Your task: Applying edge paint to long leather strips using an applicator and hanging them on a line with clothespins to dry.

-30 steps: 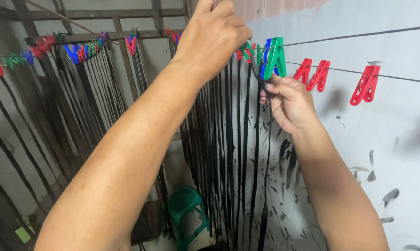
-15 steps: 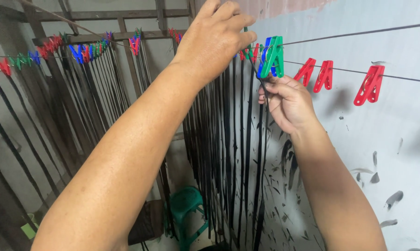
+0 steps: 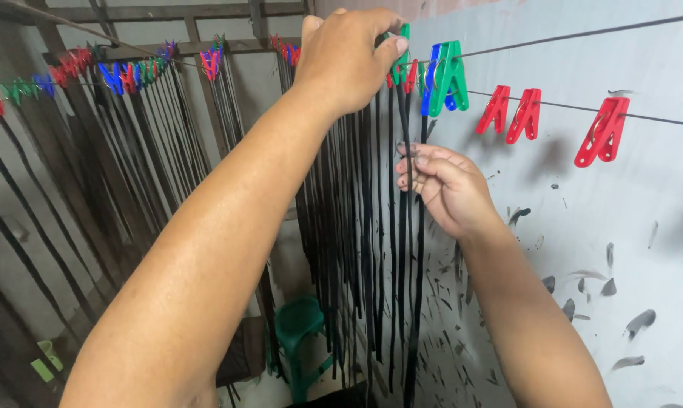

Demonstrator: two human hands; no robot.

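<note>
Below the green clothespin [image 3: 451,75] on the line, the black strap [image 3: 417,249] hangs vertical, pinched by the right hand [image 3: 443,189], now lower. Left hand [image 3: 349,57] fingers pinch another green clothespin [image 3: 402,53].

One head-worn camera looks forward and slightly up, close behind both raised arms, toward the clothesline [image 3: 568,106].
</note>
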